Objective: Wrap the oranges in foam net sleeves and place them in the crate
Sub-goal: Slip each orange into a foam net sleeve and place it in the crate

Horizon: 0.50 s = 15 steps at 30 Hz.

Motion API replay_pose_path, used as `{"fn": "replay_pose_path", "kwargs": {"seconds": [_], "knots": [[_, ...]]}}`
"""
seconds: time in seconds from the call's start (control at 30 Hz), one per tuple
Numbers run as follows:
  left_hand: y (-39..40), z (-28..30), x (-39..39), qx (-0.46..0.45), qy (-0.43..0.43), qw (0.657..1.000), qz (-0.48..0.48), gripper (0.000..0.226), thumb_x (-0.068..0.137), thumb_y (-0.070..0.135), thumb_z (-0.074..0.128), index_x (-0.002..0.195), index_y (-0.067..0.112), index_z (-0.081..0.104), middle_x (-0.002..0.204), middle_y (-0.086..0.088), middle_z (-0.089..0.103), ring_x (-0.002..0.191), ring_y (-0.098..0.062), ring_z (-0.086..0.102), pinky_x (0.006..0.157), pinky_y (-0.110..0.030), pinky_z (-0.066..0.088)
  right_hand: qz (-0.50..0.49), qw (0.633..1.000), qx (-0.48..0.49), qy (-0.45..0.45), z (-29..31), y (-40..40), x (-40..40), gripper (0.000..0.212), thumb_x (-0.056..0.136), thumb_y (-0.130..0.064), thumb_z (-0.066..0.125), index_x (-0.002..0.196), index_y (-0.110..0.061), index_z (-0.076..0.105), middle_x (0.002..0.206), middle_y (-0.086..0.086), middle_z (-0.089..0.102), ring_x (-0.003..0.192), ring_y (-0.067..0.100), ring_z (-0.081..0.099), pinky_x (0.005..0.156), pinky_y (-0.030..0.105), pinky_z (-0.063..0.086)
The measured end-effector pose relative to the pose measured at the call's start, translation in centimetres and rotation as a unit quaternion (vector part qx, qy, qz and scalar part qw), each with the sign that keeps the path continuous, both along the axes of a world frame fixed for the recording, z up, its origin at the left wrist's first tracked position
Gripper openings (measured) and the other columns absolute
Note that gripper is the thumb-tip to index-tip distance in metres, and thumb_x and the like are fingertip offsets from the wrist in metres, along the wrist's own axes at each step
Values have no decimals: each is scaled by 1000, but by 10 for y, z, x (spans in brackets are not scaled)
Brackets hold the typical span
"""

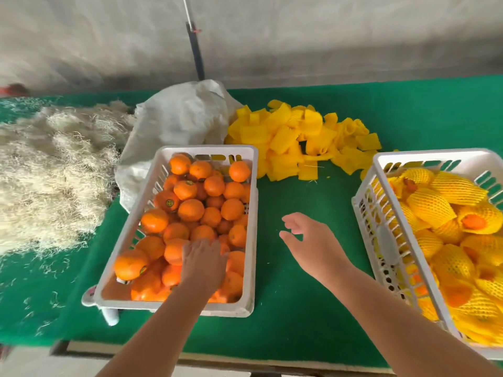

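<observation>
A white crate (253, 213) in the middle holds several bare oranges (190, 209). My left hand (202, 261) lies palm down on the oranges near the crate's front, fingers spread; whether it grips one is hidden. Over the green table between the crates hovers my right hand (304, 234), its fingers loosely spread and holding nothing. A heap of yellow foam net sleeves (302, 140) lies behind it. At the right, a second white crate (381, 240) contains several oranges wrapped in yellow sleeves (435, 208).
A pale fibrous pile (51, 180) covers the table's left side. A crumpled white sack (179, 118) lies behind the orange crate. A dark pole (196, 50) stands against the grey wall. The table's front edge (245, 363) runs along the bottom.
</observation>
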<state>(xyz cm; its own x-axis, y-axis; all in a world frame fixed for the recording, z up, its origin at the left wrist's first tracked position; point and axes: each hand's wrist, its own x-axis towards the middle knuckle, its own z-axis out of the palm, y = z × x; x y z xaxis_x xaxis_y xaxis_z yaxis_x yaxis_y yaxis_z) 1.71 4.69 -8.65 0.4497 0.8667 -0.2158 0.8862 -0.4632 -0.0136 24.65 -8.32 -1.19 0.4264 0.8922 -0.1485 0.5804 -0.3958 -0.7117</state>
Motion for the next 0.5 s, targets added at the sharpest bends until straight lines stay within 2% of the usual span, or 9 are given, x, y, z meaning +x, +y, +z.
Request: {"fn": "replay_pose_path", "kwargs": {"seconds": [0.1, 0.17, 0.23, 0.33, 0.5], "knots": [[0, 3, -7, 13, -4, 999, -30, 27, 108, 45, 45, 119, 30, 64, 130, 1, 63, 135, -25, 47, 116, -48, 30, 8, 1000, -12, -1, -2, 11, -16, 37, 106, -39, 59, 142, -31, 58, 135, -14, 68, 124, 5, 63, 105, 30, 50], [3, 8, -15, 18, 0, 999, -27, 21, 105, 31, 50, 121, 30, 62, 136, 1, 58, 141, -27, 41, 116, -51, 27, 9, 1000, -14, -2, -3, 18, -26, 37, 106, -39, 59, 142, -31, 59, 134, -14, 69, 122, 4, 63, 104, 29, 50], [10, 16, -26, 27, 16, 999, -10, 29, 98, 23, 52, 126, 29, 58, 141, -2, 51, 143, -28, 36, 114, -55, 29, 10, 1000, -12, -1, -4, 25, -36, 36, 105, -39, 60, 141, -31, 60, 133, -13, 69, 121, 5, 64, 105, 30, 51], [20, 25, -40, 22, 19, 1000, 12, 34, 95, 25, 52, 129, 27, 54, 140, -3, 48, 135, -27, 40, 104, -50, 40, 7, 1000, -5, 4, -5, 35, -52, 36, 105, -38, 60, 140, -30, 60, 134, -13, 69, 122, 5, 63, 103, 28, 48], [33, 29, -54, -20, -2, 1000, 23, 42, 102, 44, 61, 140, 28, 50, 148, -3, 43, 142, -29, 36, 101, -47, 48, -2, 1000, 5, 22, -10, 43, -71, 37, 105, -36, 60, 143, -30, 60, 138, -14, 66, 118, 2, 62, 95, 22, 44]]}}
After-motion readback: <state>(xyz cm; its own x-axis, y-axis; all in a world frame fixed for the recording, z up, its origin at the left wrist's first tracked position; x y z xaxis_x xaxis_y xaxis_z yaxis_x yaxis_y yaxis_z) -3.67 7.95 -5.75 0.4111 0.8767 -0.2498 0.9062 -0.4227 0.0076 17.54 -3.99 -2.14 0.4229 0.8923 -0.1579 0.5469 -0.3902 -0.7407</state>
